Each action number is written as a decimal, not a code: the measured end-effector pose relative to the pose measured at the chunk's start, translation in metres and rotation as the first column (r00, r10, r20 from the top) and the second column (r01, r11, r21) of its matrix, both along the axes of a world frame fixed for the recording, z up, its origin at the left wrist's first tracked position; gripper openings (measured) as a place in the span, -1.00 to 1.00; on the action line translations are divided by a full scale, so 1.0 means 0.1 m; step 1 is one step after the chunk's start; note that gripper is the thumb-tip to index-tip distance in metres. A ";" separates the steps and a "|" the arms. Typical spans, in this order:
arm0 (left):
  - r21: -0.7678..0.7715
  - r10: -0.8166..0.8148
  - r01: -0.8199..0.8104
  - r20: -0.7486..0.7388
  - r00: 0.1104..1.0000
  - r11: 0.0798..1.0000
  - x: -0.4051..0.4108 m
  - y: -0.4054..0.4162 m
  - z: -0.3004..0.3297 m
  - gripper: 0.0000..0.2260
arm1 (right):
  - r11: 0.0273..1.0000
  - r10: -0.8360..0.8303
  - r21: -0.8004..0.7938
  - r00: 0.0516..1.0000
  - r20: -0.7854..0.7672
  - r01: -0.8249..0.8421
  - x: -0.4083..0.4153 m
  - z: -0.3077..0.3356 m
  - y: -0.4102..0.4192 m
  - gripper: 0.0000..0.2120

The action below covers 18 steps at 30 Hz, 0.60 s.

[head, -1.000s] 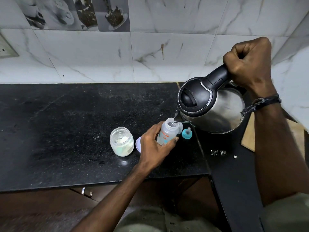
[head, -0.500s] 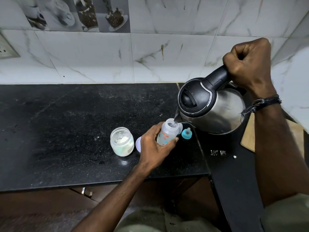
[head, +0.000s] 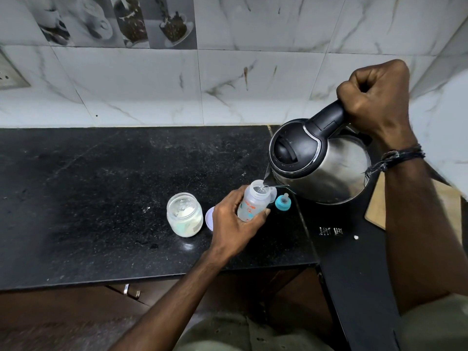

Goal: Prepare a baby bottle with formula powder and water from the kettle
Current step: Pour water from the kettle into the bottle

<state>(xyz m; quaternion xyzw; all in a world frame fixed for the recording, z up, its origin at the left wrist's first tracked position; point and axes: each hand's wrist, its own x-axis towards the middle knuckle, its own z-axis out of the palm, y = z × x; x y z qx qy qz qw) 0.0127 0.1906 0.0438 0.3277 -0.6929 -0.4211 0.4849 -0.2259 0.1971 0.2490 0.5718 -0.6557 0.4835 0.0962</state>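
Observation:
My right hand (head: 374, 102) grips the black handle of a steel kettle (head: 326, 168), which is tipped to the left. A thin stream of water runs from its spout into the open mouth of a clear baby bottle (head: 253, 202). My left hand (head: 233, 224) holds that bottle, tilted, on the black counter (head: 101, 198). The bottle's teal teat cap (head: 283, 201) lies just right of it. An open glass jar (head: 184, 215) with white formula powder stands to the left, and its pale lid (head: 209, 219) peeks out behind my left hand.
A marble-tiled wall runs along the back of the counter. A second black counter section (head: 354, 274) extends toward me on the right, with a wooden board (head: 377, 206) under my right forearm. A wall socket (head: 10, 74) is at the far left. Cabinet fronts lie below the counter edge.
Almost nothing differs: the kettle stays tipped over the bottle and water keeps running in. Both hands hold their places.

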 end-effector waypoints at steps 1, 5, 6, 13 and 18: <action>0.005 0.000 0.000 -0.001 1.000 1.000 0.00 0.00 -0.01 -0.56 | 1.000 0.000 -0.002 1.000 0.007 0.000 -0.01 -0.01 0.00 -0.71; 0.030 0.002 -0.002 -0.010 1.000 1.000 -0.02 -0.03 -0.01 -0.56 | 1.000 0.002 -0.025 0.997 0.073 0.000 -0.09 -0.08 -0.04 -0.69; 0.029 0.004 -0.003 -0.015 1.000 1.000 -0.02 -0.03 0.00 -0.57 | 0.999 0.010 -0.033 0.995 0.103 -0.007 -0.11 -0.10 -0.06 -0.69; 0.037 0.043 -0.042 -0.024 0.999 0.998 -0.11 -0.11 0.01 -0.58 | 0.998 0.004 -0.062 0.962 0.273 0.013 -0.38 -0.22 -0.21 -0.63; 0.085 0.074 -0.072 -0.022 0.997 0.994 -0.20 -0.22 -0.11 -0.56 | 0.994 -0.019 -0.088 0.901 0.433 0.064 -0.51 -0.32 -0.39 -0.65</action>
